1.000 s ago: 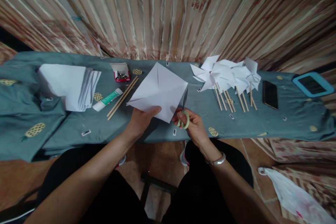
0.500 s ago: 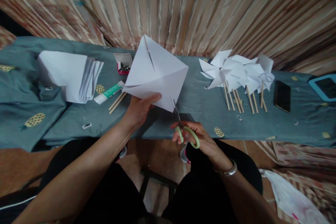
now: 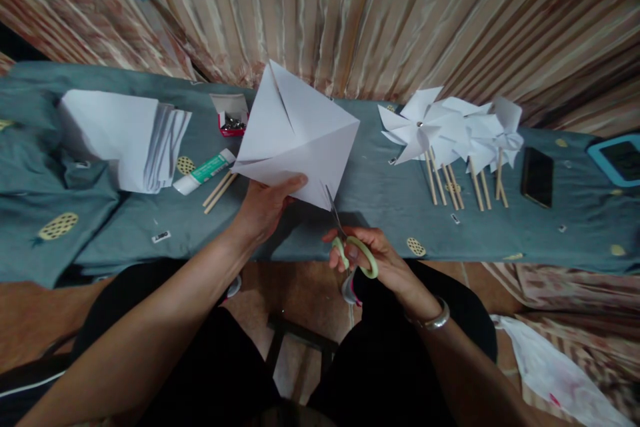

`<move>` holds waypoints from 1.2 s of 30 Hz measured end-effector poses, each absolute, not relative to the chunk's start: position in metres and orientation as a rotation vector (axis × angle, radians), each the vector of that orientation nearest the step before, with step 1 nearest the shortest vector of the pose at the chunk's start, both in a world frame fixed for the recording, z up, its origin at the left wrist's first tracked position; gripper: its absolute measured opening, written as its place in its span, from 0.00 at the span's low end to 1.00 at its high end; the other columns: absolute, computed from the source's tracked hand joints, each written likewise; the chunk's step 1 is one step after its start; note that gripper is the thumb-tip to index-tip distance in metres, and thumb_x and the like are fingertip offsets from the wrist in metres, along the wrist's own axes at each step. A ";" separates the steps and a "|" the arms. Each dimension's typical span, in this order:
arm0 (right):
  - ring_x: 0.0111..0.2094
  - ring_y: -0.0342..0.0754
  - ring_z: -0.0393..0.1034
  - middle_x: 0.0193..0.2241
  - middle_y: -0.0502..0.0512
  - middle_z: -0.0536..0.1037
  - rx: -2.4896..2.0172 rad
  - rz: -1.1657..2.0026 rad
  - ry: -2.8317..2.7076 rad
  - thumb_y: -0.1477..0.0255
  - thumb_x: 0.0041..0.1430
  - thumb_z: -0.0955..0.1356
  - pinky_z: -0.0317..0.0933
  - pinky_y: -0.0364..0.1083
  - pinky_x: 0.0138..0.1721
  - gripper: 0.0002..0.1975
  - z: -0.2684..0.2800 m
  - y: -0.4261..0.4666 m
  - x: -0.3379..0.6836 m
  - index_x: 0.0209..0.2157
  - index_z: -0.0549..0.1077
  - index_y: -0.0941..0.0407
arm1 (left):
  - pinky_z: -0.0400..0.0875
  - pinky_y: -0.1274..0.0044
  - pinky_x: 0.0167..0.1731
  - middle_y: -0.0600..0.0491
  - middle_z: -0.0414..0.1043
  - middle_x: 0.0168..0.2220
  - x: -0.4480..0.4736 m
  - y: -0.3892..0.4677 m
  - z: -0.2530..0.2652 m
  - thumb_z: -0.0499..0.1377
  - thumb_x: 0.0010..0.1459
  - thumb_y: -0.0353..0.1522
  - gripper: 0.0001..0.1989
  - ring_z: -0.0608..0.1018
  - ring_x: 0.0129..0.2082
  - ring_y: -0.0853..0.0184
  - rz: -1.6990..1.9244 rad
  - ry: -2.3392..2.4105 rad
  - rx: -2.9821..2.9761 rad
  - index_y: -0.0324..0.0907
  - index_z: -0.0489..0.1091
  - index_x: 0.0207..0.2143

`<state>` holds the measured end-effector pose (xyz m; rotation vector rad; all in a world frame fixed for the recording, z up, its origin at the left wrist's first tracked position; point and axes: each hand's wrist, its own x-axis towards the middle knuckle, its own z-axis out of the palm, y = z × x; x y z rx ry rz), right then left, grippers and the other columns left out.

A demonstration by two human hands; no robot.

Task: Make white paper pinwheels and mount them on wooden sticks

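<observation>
A red box [image 3: 234, 133] sits with its lid up, small metal bits [image 3: 233, 122] inside. Just right of it, the sheet [image 3: 313, 137] is held above the cloth [image 3: 210, 237], ahead of both hands, slit at its far and left corners. The left hand [image 3: 264, 210] pinches its near-left edge, thumb on top. The right hand [image 3: 370, 250], lower and to the right, curls its fingers around the scissors [image 3: 344, 235], their blades parted at the sheet's near corner.
</observation>
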<state>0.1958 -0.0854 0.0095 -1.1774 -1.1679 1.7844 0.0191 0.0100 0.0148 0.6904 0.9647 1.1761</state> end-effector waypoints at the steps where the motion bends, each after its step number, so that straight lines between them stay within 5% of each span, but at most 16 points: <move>1: 0.24 0.41 0.69 0.25 0.52 0.77 -1.171 1.785 -1.165 0.53 0.54 0.71 0.63 0.40 0.26 0.23 0.010 -0.085 0.196 0.41 0.76 0.58 | 0.73 0.73 0.36 0.54 0.78 0.35 0.019 0.010 0.015 0.68 0.40 0.27 0.26 0.78 0.35 0.64 1.175 0.964 0.683 0.42 0.71 0.46; 36: 0.22 0.40 0.68 0.23 0.48 0.75 -1.233 1.758 -1.147 0.60 0.53 0.73 0.63 0.39 0.23 0.16 0.006 -0.086 0.193 0.37 0.77 0.56 | 0.75 0.71 0.37 0.52 0.78 0.40 0.019 0.008 0.016 0.68 0.40 0.29 0.26 0.78 0.38 0.62 1.161 0.993 0.685 0.41 0.71 0.45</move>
